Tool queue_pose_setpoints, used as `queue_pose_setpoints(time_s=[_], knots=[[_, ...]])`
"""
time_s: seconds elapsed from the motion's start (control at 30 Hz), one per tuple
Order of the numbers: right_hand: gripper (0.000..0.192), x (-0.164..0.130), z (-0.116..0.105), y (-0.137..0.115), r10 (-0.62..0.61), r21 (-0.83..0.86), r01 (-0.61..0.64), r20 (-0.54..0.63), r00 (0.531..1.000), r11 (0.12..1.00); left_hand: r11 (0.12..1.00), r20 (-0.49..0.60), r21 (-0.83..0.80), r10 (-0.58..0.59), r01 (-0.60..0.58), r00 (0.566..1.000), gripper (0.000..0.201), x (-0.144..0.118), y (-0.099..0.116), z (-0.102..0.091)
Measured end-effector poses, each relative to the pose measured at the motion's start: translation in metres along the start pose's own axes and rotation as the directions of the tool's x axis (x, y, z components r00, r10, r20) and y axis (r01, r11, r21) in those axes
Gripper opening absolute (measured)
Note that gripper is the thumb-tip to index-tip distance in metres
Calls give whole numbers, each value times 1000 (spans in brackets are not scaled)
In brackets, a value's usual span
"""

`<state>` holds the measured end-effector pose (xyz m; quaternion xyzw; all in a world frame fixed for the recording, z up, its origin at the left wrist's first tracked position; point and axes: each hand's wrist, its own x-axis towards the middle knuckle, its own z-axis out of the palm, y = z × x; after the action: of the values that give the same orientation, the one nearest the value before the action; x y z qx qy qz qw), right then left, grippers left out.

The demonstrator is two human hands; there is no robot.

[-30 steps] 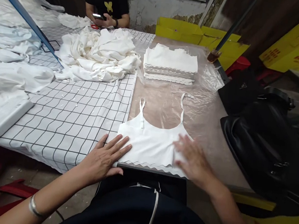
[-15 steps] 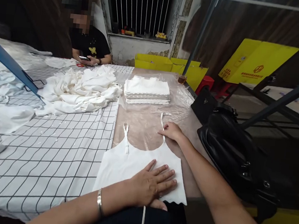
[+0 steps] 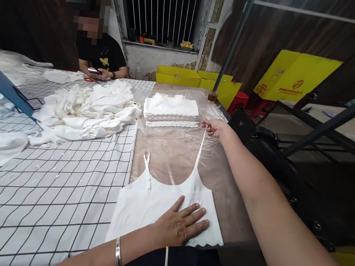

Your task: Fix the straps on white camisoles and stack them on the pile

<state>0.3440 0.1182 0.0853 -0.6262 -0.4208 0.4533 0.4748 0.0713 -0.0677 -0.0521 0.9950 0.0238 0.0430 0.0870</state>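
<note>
On the table [image 3: 175, 149], camisole [image 3: 145, 201] straps pointing away

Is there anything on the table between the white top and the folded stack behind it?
Nothing visible. Between the white top and the folded stack lies only bare plastic sheet, crossed by the strap the right hand pulls.

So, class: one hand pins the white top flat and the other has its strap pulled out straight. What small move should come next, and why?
Probably lay the strap down flat toward the top. The right hand holds it stretched taut near the folded stack, while the left hand pins the body, and the other strap already lies flat.
</note>
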Motion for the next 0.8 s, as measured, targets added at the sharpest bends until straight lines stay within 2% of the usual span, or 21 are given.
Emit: queue_pose_setpoints(time_s=[0.07,0.13,0.17,0.2,0.23,0.27,0.3,0.33,0.37,0.4,0.43,0.47,0.5,0.53,0.57,0.6,0.63,0.67,0.7,0.8], knots=[[29,-6,-1,-17,40,-6,-40,-10,999,999,995,29,-100,-21,24,999,54,0,1,-4],[27,-21,3,-33,14,0,-14,-4,1000,1000,951,61,-299,-65,80,996,55,2,3,-17],[26,-33,6,-40,-22,8,22,7,1000,1000,892,62,-434,-112,128,992,57,4,5,-26],[26,-48,9,-47,-63,22,62,14,998,998,784,60,-593,-182,182,981,59,7,7,-37],[26,-67,13,-53,-126,31,125,29,992,992,609,63,-761,-272,222,960,61,11,8,-47],[26,-88,17,-57,-205,23,204,78,976,979,362,90,-904,-360,228,928,64,15,8,-57],[26,-113,21,-60,-271,4,274,164,949,962,67,146,-979,-423,191,895,66,20,8,-65],[24,-139,24,-60,-365,-32,394,313,877,918,-225,211,-967,-441,121,872,67,24,6,-72],[23,-165,27,-57,-360,-83,469,529,768,879,-463,259,-885,-425,37,867,66,28,4,-77],[25,-190,28,-50,-277,-128,502,705,652,855,-626,277,-779,-407,-44,871,61,32,1,-81],[36,-212,29,-40,-251,-131,505,746,617,853,-723,283,-681,-401,-112,871,52,35,-1,-82],[44,-231,30,-27,-261,-131,483,705,659,866,-779,290,-606,-407,-164,866,44,37,-2,-83],[45,-245,31,-10,-297,-116,442,588,753,890,-808,301,-552,-424,-206,854,38,38,-2,-84],[41,-256,33,9,-331,-68,386,395,857,920,-825,320,-515,-438,-235,840,35,39,-1,-85],[34,-263,36,29,-317,16,320,188,930,947,-837,340,-488,-443,-247,830,33,40,0,-86],[29,-268,41,48,-260,134,254,27,965,958,-847,357,-470,-439,-247,824,32,41,2,-88],[27,-271,47,66,-181,267,189,-55,982,945,-851,367,-463,-437,-246,821,31,43,4,-90],[28,-273,53,80,-105,396,116,-50,993,911,-850,369,-465,-441,-248,818,30,44,5,-93],[33,-275,60,91,-50,502,32,22,999,864,-846,371,-472,-445,-248,815,30,47,6,-96],[44,-279,74,105,17,634,-198,280,960,748,-829,363,-505,-457,-240,812,31,54,3,-104]])
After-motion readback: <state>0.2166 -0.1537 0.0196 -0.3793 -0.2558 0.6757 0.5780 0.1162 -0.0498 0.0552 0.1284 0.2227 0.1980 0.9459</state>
